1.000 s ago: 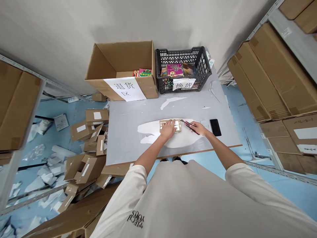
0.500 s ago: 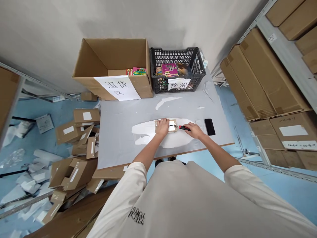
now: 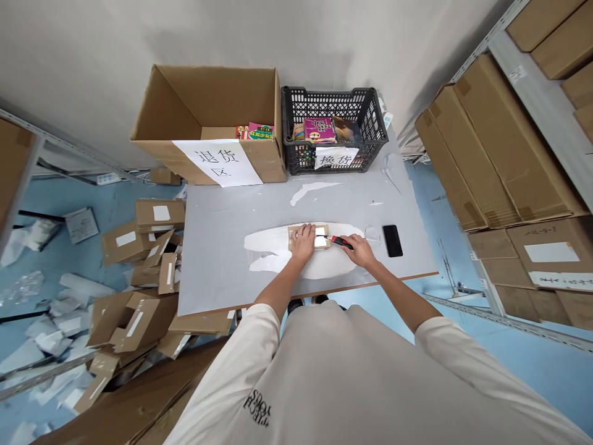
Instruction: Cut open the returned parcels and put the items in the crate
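A small cardboard box (image 3: 330,241) with white labels lies flat on a white patch (image 3: 324,267) of the grey table. My left hand (image 3: 302,240) presses on the box's left part, fingers spread over its top. My right hand (image 3: 359,248) is closed around a red and black utility knife (image 3: 343,242), just right of the box. The knife's blade points left and reaches over the labelled top of the box.
Behind, an open cardboard box (image 3: 280,167) and a black crate (image 3: 380,137) hold books. A black phone (image 3: 393,240) lies right of my hands. Opened cartons (image 3: 160,213) and paper litter the left floor; shelves with large boxes (image 3: 500,148) stand right.
The knife and my right hand have shifted slightly left, with the blade further over the box. My left hand still rests on the box. The view has moved a little.
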Motion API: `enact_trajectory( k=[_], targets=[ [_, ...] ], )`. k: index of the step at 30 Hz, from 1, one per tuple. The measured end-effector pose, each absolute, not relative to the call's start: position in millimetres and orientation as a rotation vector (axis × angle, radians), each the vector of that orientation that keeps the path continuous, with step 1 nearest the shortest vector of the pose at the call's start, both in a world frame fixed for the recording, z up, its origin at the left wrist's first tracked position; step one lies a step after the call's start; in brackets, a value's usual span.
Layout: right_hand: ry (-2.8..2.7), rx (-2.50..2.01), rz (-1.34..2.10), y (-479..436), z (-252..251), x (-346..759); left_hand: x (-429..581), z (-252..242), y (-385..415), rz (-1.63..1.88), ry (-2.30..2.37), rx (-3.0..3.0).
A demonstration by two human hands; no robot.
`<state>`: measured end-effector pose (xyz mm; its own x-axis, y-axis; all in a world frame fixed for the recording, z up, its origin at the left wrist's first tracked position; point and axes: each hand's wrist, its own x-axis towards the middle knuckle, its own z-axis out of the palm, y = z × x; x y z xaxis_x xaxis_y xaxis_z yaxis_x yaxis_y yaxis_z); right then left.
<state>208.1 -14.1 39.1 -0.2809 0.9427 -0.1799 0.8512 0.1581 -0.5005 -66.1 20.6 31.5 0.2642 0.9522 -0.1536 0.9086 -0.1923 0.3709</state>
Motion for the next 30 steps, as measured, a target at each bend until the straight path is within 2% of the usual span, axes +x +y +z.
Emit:
enact_trajectory(
  k=[7, 12, 16, 24, 30],
  targets=[
    [-2.172, -1.711, 0.888, -16.9, 29.7, 209.0, -67.7, 34.8, 19.3, 0.084, 1.707, 2.139],
    [-1.895, -1.874, 0.771, -0.1, 31.0, 247.9, -69.0, 31.7, 17.6, 0.093, 1.710, 2.138],
    [-1.854, -1.831, 0.854, 16.9, 32.5, 259.2, -67.2, 32.7, 20.0, 0.123, 1.724, 2.131],
    [-1.813, -1.681, 1.088, 52.8, 33.4, 189.1, -88.6, 50.1, -9.5, 0.195, 1.742, 2.150],
    [-1.845, -1.550, 1.332, 77.4, 40.0, 141.1, -113.9, 45.0, -48.0, 0.158, 1.664, 2.117]
  ],
)
